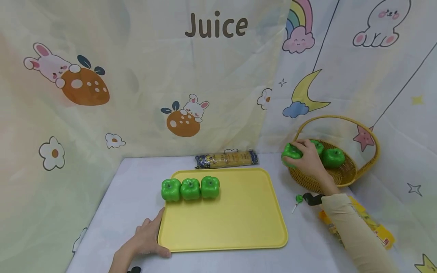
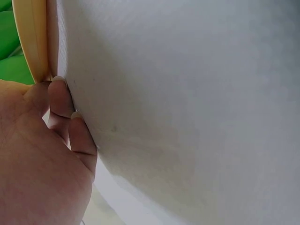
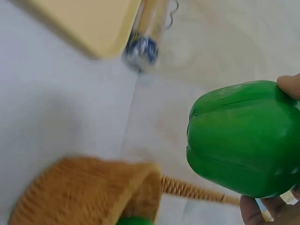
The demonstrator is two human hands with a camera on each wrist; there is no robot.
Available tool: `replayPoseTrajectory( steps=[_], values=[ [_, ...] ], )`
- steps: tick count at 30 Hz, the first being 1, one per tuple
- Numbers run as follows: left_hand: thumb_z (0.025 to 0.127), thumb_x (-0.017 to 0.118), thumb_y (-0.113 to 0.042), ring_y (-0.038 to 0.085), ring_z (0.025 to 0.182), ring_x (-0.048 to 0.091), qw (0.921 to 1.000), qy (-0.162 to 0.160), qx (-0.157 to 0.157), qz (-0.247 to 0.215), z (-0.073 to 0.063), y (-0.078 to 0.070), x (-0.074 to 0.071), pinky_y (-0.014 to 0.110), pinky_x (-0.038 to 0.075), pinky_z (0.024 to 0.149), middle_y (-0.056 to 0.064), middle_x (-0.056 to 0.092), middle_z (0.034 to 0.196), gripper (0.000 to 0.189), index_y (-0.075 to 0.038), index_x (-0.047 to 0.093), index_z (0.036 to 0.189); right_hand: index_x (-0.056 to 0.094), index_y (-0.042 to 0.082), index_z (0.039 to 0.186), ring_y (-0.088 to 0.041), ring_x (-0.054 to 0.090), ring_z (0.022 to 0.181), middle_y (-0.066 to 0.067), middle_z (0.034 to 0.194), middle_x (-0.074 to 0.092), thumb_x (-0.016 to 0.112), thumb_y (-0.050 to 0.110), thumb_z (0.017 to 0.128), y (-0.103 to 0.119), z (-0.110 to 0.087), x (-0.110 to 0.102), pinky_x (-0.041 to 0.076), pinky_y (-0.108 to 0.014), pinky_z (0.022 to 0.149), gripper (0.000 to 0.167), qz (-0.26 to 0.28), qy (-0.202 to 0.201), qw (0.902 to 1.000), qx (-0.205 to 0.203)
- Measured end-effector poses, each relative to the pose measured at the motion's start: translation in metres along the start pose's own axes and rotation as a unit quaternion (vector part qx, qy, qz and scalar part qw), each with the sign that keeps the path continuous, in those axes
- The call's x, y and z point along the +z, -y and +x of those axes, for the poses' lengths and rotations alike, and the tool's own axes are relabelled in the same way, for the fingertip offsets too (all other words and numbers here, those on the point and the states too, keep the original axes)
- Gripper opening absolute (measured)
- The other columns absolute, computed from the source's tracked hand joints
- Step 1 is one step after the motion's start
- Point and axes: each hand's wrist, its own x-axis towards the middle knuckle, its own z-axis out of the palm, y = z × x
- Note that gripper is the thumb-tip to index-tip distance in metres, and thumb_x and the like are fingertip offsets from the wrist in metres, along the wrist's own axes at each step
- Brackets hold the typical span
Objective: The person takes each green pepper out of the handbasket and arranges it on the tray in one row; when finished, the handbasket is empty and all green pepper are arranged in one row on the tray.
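My right hand [image 1: 310,161] grips a green bell pepper [image 1: 291,151] at the left rim of the wicker basket [image 1: 348,172]; in the right wrist view this pepper [image 3: 243,140] is above the basket's side, fingers and thumb around it. More green peppers [image 1: 333,157] lie in the basket. My left hand [image 1: 146,235] holds the near left corner of the yellow tray [image 1: 235,220], thumb at the front edge and index finger along the left side. The left wrist view shows curled fingers [image 2: 82,136] by the rim. Three peppers [image 1: 190,189] stand in a row at the tray's far left.
Behind the tray lies a long pack of pasta [image 1: 227,159] against the cloth backdrop. Right of the tray are a green lollipop [image 1: 298,200] and a small dark object [image 1: 312,199]. A yellow packet [image 1: 379,231] lies partly under the right sleeve. The basket's tall handle [image 1: 377,148] arches upward.
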Motion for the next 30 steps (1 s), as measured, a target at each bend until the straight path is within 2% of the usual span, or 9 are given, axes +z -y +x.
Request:
replayPoseTrajectory(
  steps=[6, 16, 23, 30],
  values=[
    [0.039, 0.094, -0.066, 0.019, 0.09, 0.037, 1.0, 0.0, -0.008, -0.003, -0.002, 0.0, 0.0, 0.034, 0.029, 0.074, -0.003, 0.06, 0.127, 0.158, -0.021, 0.008, 0.163, 0.056, 0.0, 0.139, -0.045, 0.042, 0.121, -0.024, 0.139, 0.044, 0.08, 0.025, 0.085, 0.018, 0.007, 0.031, 0.045, -0.062, 0.089, 0.064, 0.023, 0.018, 0.9994, -0.015],
    [0.04, 0.094, -0.067, 0.018, 0.092, 0.037, 1.0, 0.002, -0.003, 0.001, -0.001, 0.003, 0.003, 0.034, 0.03, 0.076, -0.002, 0.059, 0.133, 0.158, -0.02, 0.008, 0.163, 0.057, 0.001, 0.139, -0.042, 0.052, 0.117, -0.021, 0.137, 0.046, 0.08, 0.025, 0.085, 0.044, 0.01, 0.077, 0.052, -0.059, 0.089, 0.063, 0.067, 0.045, 0.9956, -0.047],
    [0.039, 0.094, -0.066, 0.018, 0.092, 0.037, 1.0, 0.001, -0.003, 0.0, -0.002, 0.002, 0.002, 0.034, 0.03, 0.076, -0.002, 0.06, 0.131, 0.158, -0.019, 0.008, 0.163, 0.06, 0.002, 0.136, -0.038, 0.055, 0.116, -0.019, 0.133, 0.049, 0.083, 0.022, 0.083, 0.068, 0.009, 0.11, 0.054, -0.054, 0.088, 0.061, 0.107, 0.057, 0.9895, -0.078],
    [0.04, 0.094, -0.066, 0.018, 0.091, 0.038, 1.0, -0.001, -0.001, -0.006, -0.002, -0.001, -0.001, 0.034, 0.029, 0.075, -0.004, 0.059, 0.128, 0.158, -0.021, 0.007, 0.163, 0.062, 0.006, 0.135, -0.036, 0.056, 0.116, -0.018, 0.135, 0.05, 0.083, 0.025, 0.083, 0.087, 0.002, 0.14, 0.054, -0.052, 0.09, 0.059, 0.14, 0.097, 0.9825, -0.075]
  ],
)
